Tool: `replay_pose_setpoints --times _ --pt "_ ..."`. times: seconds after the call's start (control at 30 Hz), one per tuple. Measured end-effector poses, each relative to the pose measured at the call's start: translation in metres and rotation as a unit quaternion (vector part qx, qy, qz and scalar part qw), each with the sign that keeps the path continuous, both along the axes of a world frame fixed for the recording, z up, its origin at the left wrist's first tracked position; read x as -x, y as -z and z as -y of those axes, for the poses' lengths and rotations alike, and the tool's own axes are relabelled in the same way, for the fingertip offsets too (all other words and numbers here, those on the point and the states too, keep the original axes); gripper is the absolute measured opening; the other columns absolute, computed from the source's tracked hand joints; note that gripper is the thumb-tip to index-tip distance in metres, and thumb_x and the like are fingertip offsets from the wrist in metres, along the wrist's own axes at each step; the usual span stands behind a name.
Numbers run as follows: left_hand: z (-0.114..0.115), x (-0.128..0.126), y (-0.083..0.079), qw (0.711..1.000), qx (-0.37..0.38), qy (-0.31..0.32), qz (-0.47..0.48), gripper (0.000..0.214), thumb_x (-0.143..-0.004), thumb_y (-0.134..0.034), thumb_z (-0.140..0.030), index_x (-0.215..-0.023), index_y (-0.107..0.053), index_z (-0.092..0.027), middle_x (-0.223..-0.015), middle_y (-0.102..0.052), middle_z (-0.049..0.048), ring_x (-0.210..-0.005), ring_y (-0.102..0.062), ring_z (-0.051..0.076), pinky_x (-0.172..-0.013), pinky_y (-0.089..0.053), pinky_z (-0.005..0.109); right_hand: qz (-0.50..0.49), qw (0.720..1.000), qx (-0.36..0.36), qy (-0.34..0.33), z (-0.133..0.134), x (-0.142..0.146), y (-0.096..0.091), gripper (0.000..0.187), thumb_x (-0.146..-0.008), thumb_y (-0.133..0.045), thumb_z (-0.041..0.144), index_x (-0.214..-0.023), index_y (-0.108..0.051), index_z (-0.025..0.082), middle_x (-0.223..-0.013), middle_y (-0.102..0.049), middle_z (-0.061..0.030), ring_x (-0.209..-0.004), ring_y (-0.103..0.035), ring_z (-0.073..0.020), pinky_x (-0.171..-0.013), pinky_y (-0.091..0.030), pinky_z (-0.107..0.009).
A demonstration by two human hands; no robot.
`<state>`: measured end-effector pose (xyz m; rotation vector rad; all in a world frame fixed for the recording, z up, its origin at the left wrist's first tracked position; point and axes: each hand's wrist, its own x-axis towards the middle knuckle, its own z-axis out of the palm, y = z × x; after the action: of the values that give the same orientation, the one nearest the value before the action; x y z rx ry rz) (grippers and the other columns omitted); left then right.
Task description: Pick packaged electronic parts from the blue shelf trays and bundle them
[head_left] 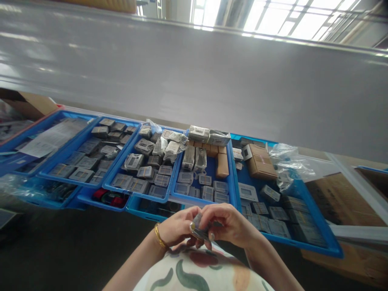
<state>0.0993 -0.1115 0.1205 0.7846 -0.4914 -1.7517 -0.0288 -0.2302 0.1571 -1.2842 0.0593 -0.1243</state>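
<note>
My left hand (178, 227), with a gold bangle on its wrist, and my right hand (228, 224) meet close to my body at the bottom middle. Both pinch one small grey packet (200, 228) between their fingers. The packet is mostly hidden by my fingers. Just beyond my hands stands a row of blue trays (233, 190) filled with several similar small wrapped grey packets (165, 169).
Brown cardboard boxes (259, 161) lie in the right-hand tray, with crumpled clear plastic (287, 163) beside them. A sheet of paper (51, 137) lies in the far-left tray. Open cartons (345, 198) stand at the right. A long grey surface (194, 81) runs behind the trays.
</note>
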Motion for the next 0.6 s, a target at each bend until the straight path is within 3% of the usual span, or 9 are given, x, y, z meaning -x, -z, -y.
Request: replay_pose_setpoints --times 0.17,0.37,0.6 --pt "0.0004 -0.0006 -0.0007 1.0 0.002 0.012 0.006 0.037 -0.057 -0.067 -0.029 -0.083 -0.045 -0.013 -0.062 -0.065 0.0084 -0.043 -0.052 0.009 -0.034 -0.029 0.012 0.009 1.0 0.023 0.015 0.0007 -0.0013 0.001 0.015 -0.074 -0.072 0.025 -0.082 -0.068 0.012 -0.08 -0.064 -0.0069 -0.069 -0.063 -0.0136 -0.062 -0.053 -0.02" --pt "-0.0002 -0.0021 0.0023 1.0 0.008 0.014 0.001 0.04 -0.059 -0.068 -0.032 -0.086 -0.046 -0.013 -0.064 -0.065 0.0093 -0.044 -0.052 0.01 -0.035 -0.03 0.012 0.007 1.0 -0.029 0.0 0.0034 -0.002 0.0027 0.016 -0.072 -0.074 0.024 -0.084 -0.07 0.014 -0.083 -0.064 -0.0073 -0.072 -0.063 -0.0142 -0.064 -0.051 -0.021" --pt "0.0016 -0.0013 0.0005 1.0 0.004 0.021 0.0 0.039 -0.058 -0.065 -0.028 -0.087 -0.043 -0.014 -0.064 -0.066 0.0096 -0.045 -0.053 0.01 -0.036 -0.031 0.013 -0.021 0.999 0.025 0.042 -0.0004 -0.0012 0.0021 0.008 -0.077 -0.068 0.018 -0.079 -0.062 0.012 -0.074 -0.065 -0.0044 -0.063 -0.063 -0.0119 -0.056 -0.051 -0.017"
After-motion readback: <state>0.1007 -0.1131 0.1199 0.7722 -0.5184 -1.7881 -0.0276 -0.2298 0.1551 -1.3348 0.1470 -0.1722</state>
